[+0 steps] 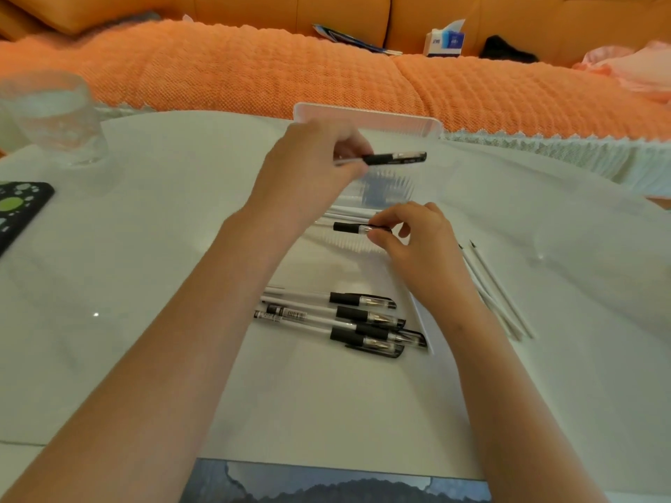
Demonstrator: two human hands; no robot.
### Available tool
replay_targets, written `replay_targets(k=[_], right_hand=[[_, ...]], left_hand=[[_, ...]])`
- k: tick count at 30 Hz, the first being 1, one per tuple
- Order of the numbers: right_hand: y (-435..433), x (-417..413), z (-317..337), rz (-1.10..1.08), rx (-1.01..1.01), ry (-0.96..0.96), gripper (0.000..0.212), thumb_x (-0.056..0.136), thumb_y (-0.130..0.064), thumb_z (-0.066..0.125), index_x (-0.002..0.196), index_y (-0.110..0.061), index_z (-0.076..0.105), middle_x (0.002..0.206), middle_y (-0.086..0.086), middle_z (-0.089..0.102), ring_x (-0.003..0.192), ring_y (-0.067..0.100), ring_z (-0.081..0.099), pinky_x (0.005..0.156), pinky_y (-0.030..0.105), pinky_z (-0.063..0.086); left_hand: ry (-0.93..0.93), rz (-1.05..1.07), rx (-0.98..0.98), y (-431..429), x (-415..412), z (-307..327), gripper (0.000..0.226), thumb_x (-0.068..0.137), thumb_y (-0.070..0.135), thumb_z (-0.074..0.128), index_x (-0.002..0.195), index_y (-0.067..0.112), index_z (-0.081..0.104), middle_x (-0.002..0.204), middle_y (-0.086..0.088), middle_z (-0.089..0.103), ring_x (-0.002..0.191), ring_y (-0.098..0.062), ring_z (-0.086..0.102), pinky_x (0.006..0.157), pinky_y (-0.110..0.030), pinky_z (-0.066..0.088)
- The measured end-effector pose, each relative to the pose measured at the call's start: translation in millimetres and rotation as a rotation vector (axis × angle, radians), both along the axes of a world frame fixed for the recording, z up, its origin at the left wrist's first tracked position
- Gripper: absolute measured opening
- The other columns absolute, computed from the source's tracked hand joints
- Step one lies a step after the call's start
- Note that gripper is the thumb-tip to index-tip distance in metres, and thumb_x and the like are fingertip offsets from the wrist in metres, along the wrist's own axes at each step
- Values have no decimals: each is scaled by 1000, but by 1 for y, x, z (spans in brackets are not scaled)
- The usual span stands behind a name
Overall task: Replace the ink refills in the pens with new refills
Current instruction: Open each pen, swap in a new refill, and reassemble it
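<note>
1. Left hand point(308, 168) fingers clamped on a black-capped clear plastic pen point(394, 158), raised over the ribbed translucent tray point(366, 119).
2. Right hand point(417, 245) fingers pinching a short black-gripped clear pen section point(350, 227), nearer the white counter point(145, 248).

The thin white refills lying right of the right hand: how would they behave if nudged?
The thin white refills look round and slender, so probably roll on the smooth white table. They seem light, likely scattering easily and slightly flexible.

White-covered table point(152, 219) in front; orange leather sofa point(435, 16) behind, orange knitted throw point(225, 74) over seat; warm, even light.
</note>
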State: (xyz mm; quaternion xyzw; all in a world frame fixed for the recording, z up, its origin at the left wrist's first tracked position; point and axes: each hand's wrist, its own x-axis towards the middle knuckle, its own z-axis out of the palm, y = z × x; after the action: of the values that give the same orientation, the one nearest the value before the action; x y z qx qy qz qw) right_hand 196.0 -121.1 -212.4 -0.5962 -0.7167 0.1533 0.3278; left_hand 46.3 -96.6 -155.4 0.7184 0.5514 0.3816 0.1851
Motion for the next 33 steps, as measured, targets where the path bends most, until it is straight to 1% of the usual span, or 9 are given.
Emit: replay_targets(k=[4, 8, 12, 14, 17, 20, 23, 28, 33], right_hand=[[-2, 2, 3, 20, -56, 92, 11, 89, -21, 63, 99, -19, 67, 88, -14, 58, 91, 5, 45, 74, 10, 35], [-3, 1, 6, 44, -66, 116, 10, 88, -19, 63, 97, -20, 68, 88, -14, 58, 84, 1, 47, 71, 8, 36], [-5, 1, 8, 66, -60, 151, 10, 88, -17, 64, 96, -19, 69, 89, -9, 62, 77, -3, 50, 69, 3, 36], [-6, 3, 10, 62, -56, 170, 9, 87, -16, 64, 95, -19, 69, 86, -10, 61, 74, -4, 50, 67, 2, 36], [-7, 5, 12, 52, -58, 207, 8, 87, -17, 64, 93, -20, 69, 82, -14, 61, 71, -5, 50, 65, 3, 37], [-8, 8, 12, 39, -63, 222, 8, 89, -21, 63, 94, -22, 69, 84, -12, 64, 75, 3, 54, 67, 5, 39], [-9, 10, 14, 31, -70, 234, 9, 90, -23, 60, 92, -22, 69, 85, -11, 67, 80, 6, 58, 68, 7, 40], [-13, 11, 17, 43, -112, 284, 12, 91, -27, 58, 87, -24, 69, 81, -9, 68, 77, 7, 60, 72, 20, 46], [-21, 5, 19, 122, -116, 318, 14, 92, -24, 57, 86, -22, 70, 72, -8, 68, 66, 2, 60, 65, 11, 48]], left_hand=[[121, 20, -12, 46, 7, 11, 15, 87, 19, 64, 102, 22, 69, 93, 5, 66, 86, -10, 58, 80, -28, 47], [271, 21, -156, 81, 14, 9, 16, 87, 17, 65, 102, 18, 71, 97, -3, 67, 89, -19, 59, 82, -30, 46], [298, -50, -246, 88, 14, 2, 20, 93, 18, 57, 107, 13, 71, 71, 3, 56, 73, -12, 47, 67, -23, 37], [273, -52, -238, 87, 12, 1, 22, 93, 19, 56, 106, 11, 71, 81, -2, 65, 70, -13, 51, 60, -22, 37], [235, -33, -157, 73, 11, 3, 22, 94, 24, 53, 102, 16, 72, 106, -1, 69, 93, -15, 57, 77, -26, 39], [148, -66, -37, 37, 8, 10, 21, 96, 27, 52, 107, 21, 68, 108, 7, 65, 99, -5, 54, 83, -20, 38], [158, -106, 10, -7, 1, 10, 20, 94, 31, 53, 108, 25, 67, 107, 15, 63, 100, 0, 53, 81, -7, 34], [251, -105, -105, -52, -3, -13, 39, 86, 38, 62, 124, 31, 56, 115, 15, 63, 109, -5, 56, 98, -30, 42], [205, -54, -160, -63, 3, -29, 34, 89, 38, 58, 122, 29, 58, 114, 14, 63, 106, -4, 57, 92, -25, 45]])
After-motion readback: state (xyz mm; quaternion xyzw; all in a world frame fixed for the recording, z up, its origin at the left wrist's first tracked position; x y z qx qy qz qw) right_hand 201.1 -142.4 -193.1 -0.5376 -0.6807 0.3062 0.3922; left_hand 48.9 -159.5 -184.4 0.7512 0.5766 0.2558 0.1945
